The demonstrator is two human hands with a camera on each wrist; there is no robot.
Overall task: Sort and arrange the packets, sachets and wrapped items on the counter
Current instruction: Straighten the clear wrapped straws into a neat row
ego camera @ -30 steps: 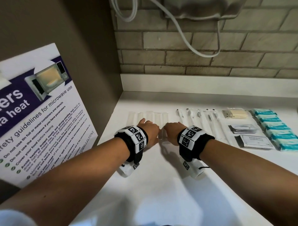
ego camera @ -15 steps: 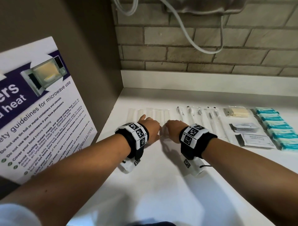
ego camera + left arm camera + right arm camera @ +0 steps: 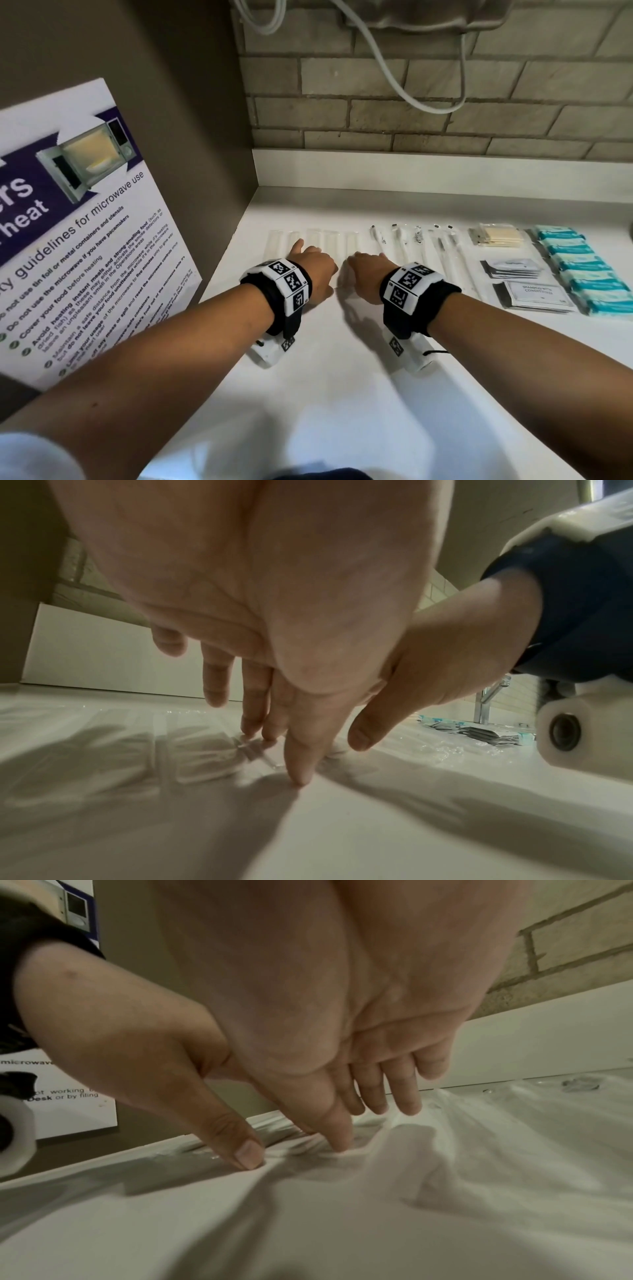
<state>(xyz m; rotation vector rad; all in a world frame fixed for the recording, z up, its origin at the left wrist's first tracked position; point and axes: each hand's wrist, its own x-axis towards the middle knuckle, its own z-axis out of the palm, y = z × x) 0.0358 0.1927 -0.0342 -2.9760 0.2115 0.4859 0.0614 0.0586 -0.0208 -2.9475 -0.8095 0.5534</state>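
Observation:
A row of clear wrapped packets (image 3: 315,240) lies on the white counter (image 3: 342,394) near the left wall. My left hand (image 3: 317,270) and right hand (image 3: 368,270) sit side by side over the row's near end, fingers straight and pointing down. In the left wrist view the left fingertips (image 3: 298,777) touch the counter at a clear wrapper (image 3: 253,748). The right thumb (image 3: 248,1153) and forefinger (image 3: 339,1139) press on the clear film (image 3: 308,1150) in the right wrist view. Neither hand grips anything.
To the right lie wrapped toothbrushes (image 3: 411,246), a pale packet (image 3: 500,236), dark sachets (image 3: 513,269), a white sachet stack (image 3: 534,294) and a column of teal packets (image 3: 582,270). A microwave poster (image 3: 85,240) leans at the left. A cable (image 3: 394,78) hangs on the brick wall.
Both hands stay at the near end of the clear packets, shifted only slightly. The head view has drifted a little.

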